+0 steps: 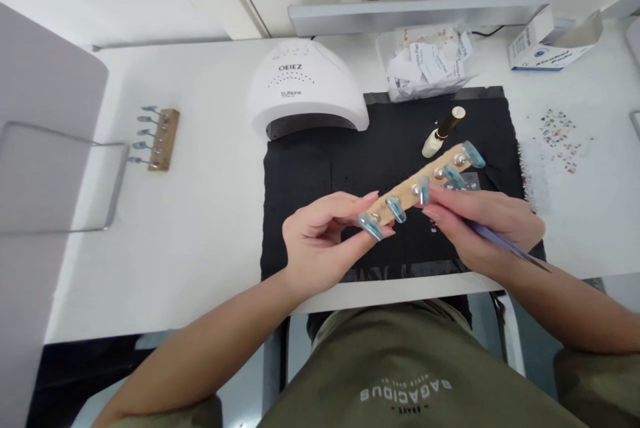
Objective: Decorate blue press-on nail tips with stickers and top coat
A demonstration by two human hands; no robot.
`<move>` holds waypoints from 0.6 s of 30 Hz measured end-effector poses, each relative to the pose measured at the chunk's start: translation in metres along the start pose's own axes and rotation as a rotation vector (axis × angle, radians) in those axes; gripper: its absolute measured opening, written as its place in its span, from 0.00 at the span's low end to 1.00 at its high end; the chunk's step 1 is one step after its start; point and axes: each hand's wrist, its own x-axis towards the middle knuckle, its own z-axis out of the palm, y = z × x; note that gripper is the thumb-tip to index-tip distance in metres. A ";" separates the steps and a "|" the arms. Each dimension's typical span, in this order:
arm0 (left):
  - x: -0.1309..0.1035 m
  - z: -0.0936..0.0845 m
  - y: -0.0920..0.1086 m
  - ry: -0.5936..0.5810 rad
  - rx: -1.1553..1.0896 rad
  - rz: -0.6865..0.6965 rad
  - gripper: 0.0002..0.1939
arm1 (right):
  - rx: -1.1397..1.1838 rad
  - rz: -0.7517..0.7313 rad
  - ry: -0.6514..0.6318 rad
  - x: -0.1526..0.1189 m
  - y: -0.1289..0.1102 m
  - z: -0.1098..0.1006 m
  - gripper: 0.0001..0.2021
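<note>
My left hand grips the lower left end of a wooden nail display stand, held tilted above the black mat. Several glossy blue-green false nails sit along it on round silver-looking mounts. My right hand is closed around a thin purple tool whose tapered end points back over the wrist; its working end is hidden. The thumb and forefinger of that hand are at the middle nail; whether they pinch it I cannot tell. Behind the stand is a polish bottle with a gold-topped cap.
A white nail lamp stands at the back of the black mat. Beside it lies a bag of pad sachets. An alcohol pad box and scattered gems are at right. Another nail stand rests at left.
</note>
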 end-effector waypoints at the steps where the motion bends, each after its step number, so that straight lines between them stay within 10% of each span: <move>1: 0.000 -0.001 0.001 -0.036 0.024 0.031 0.26 | -0.023 -0.071 0.000 0.000 0.000 0.001 0.25; 18: -0.002 -0.005 0.004 -0.142 0.107 0.100 0.32 | -0.100 -0.184 0.022 -0.002 -0.002 0.002 0.26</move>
